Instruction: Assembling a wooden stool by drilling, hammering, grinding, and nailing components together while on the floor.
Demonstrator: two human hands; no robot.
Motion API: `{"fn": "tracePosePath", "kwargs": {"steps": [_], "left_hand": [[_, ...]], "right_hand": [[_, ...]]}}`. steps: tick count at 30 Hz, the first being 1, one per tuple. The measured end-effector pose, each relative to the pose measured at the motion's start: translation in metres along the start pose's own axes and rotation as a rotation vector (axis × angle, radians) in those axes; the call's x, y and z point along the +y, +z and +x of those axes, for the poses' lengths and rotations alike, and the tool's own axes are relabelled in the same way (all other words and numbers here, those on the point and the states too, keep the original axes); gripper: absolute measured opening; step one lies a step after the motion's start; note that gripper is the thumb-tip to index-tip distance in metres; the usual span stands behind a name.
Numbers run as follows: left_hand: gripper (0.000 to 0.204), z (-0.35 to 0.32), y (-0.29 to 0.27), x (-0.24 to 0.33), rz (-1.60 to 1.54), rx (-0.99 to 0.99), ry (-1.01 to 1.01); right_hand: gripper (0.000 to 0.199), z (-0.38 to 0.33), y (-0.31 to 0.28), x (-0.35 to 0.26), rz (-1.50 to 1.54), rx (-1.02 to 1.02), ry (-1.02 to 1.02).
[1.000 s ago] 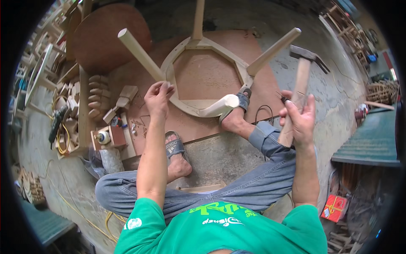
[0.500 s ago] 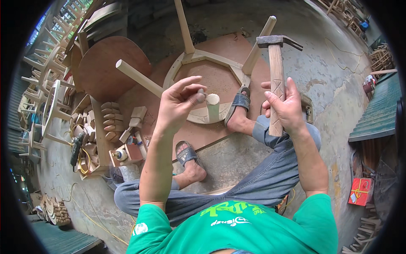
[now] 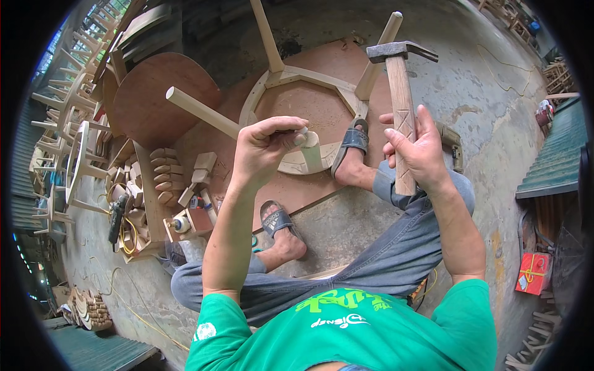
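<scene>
Upside down on a brown board lies a round wooden stool frame (image 3: 322, 79), its legs pointing up. Its nearest leg (image 3: 311, 154) rises toward me with a pale round end. My left hand (image 3: 263, 148) is closed in a pinch beside that end, on a small round light piece (image 3: 302, 130) too small to name exactly. In my right hand (image 3: 421, 151) is a claw hammer (image 3: 401, 89), gripped by its wooden handle, with the metal head up and away from me. The hammer head is apart from the stool, near its far right leg (image 3: 378, 55).
Left stands a wooden crate (image 3: 148, 191) with stacked blocks, a glue bottle (image 3: 180, 224) and a black tool (image 3: 116, 217) beside it. A round brown panel (image 3: 164, 89) leans behind. My sandalled foot (image 3: 354, 151) touches the frame; a drill (image 3: 450, 145) lies right of my knee.
My left hand has turned lower over the nearest leg, bringing the small piece closer to its end. The hammer has shifted slightly left and away from me, still held.
</scene>
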State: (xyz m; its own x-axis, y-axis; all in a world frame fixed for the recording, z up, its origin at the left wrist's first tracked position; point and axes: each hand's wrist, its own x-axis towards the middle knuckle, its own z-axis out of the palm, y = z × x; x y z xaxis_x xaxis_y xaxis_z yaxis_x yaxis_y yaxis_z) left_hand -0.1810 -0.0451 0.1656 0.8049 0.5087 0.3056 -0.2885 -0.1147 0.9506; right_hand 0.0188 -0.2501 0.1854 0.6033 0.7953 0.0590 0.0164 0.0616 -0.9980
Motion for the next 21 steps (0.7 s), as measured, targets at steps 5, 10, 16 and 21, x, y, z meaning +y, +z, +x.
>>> {"fn": "tracePosePath", "kwargs": {"steps": [5,10,16,21], "left_hand": [[0.019,-0.001,0.000,0.000,0.037,0.003,0.006],[0.018,-0.001,0.000,0.000,0.042,-0.006,0.003],[0.021,0.003,0.003,-0.002,0.116,-0.037,0.121],[0.025,-0.002,0.000,0.001,0.267,-0.041,0.121]], "right_hand": [[0.030,0.000,-0.001,0.002,0.007,-0.007,-0.002],[0.030,0.000,-0.002,0.003,0.004,-0.006,-0.002],[0.031,-0.001,-0.005,0.001,-0.020,0.000,0.004],[0.023,-0.025,-0.003,-0.031,-0.177,-0.022,0.000]]}}
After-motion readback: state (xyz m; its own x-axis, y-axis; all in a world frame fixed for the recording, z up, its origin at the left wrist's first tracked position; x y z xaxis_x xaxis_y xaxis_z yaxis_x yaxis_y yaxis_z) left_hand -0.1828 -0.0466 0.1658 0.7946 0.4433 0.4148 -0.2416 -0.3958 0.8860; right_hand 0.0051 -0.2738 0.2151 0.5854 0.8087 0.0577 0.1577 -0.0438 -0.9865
